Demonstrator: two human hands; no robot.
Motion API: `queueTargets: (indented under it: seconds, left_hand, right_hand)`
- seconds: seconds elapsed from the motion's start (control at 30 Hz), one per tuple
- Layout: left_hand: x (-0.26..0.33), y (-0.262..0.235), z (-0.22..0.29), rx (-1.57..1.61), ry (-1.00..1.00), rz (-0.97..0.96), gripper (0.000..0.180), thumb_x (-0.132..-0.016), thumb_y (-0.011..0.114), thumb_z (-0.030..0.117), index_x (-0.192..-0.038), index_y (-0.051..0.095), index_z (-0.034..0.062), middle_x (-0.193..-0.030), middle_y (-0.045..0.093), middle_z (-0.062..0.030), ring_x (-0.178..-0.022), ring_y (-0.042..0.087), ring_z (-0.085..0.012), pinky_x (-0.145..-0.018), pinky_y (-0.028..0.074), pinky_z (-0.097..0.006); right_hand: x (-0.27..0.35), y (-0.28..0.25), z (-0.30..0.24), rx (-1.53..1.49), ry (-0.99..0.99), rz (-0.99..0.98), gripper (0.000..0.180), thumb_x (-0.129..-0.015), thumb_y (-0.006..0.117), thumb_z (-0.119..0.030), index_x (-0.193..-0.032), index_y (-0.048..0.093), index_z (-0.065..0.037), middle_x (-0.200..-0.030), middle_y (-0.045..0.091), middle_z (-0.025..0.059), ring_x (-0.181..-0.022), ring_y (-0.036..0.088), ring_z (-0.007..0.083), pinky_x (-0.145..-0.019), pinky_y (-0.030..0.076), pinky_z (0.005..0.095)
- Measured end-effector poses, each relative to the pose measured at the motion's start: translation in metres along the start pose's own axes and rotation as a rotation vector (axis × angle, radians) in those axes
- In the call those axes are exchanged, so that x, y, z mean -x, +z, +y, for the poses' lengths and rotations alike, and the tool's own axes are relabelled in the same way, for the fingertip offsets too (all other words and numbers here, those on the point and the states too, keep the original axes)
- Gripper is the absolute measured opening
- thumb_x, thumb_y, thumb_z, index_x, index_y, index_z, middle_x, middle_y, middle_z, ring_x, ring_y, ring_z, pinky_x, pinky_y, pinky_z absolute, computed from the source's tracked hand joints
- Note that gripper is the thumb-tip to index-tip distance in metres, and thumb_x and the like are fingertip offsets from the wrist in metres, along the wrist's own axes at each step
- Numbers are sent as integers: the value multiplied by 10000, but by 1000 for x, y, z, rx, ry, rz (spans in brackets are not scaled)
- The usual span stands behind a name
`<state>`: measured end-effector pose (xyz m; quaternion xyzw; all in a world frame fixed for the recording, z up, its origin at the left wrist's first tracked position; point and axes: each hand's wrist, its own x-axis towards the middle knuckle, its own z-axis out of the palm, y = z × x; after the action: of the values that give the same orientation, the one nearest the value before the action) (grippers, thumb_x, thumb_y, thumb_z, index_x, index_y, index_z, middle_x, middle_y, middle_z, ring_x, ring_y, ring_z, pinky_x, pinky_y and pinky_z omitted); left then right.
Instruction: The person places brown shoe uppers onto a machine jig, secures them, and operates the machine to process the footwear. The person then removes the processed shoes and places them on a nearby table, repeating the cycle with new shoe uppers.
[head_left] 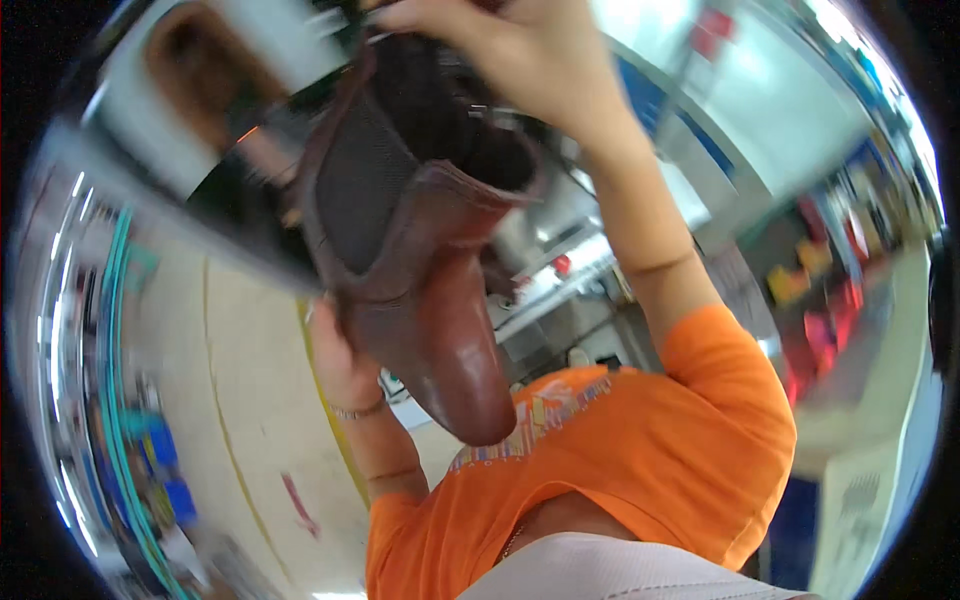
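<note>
A brown leather ankle boot (pixel 455 330) with dark elastic side panels is held up before my chest. Its opening faces up, and its rounded toe points down toward me. My left hand (pixel 340 352) grips the boot low on its left side, with the fingers partly hidden behind it. At the top, my right hand (pixel 510 50) reaches over the opening, its fingers closed at the boot's upper back edge. The picture's edge cuts off part of that grip.
Close beyond the boot on the left is a dark machine part (pixel 260 160), beside a blurred brown oval form (pixel 205 70). Green pipes (pixel 118 350) and blue bins (pixel 168 460) line the far left. Red and yellow items (pixel 825 320) lie at the right. A yellow line (pixel 335 410) marks the floor.
</note>
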<state>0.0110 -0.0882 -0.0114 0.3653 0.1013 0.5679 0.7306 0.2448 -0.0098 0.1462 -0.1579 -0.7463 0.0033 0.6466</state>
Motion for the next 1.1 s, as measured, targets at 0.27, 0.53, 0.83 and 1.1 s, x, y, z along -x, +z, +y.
queueTargets:
  seconds: [0.27,0.53,0.83,1.1]
  left_hand:
    - [-91,90,-156,-215,-325,-74,400,-848,544,87,-1222,423,13,-1197,490,-93,-1065,486,-219,-936,383,-381]
    - [-82,116,-359,-361,-909,-335,353,-835,556,62,-1172,455,44,-1119,536,-77,-1003,536,-185,-863,454,-319]
    - [-51,201,-480,-557,-1320,-765,396,-863,493,73,-1246,393,66,-1181,503,-72,-1076,489,-162,-884,420,-329]
    - [-59,197,-532,-1043,-695,-916,497,-835,528,89,-1286,326,37,-1313,351,-108,-1127,444,-228,-910,388,-317]
  right_hand:
    - [184,-182,14,253,573,473,432,-818,583,-236,-1159,463,1,-1013,575,126,-911,544,181,-808,431,299]
    - [428,-203,-134,-707,1438,744,948,-789,542,-514,-1385,-102,-155,-1378,229,182,-1245,282,288,-992,269,467]
    - [504,-277,-132,-198,966,1347,970,-679,690,-134,-1388,34,-48,-1377,248,134,-1267,252,217,-1034,211,310]
    - [573,-502,9,366,693,1353,1000,-628,742,-261,-1357,105,-7,-1307,322,163,-1207,337,252,-1001,286,331]
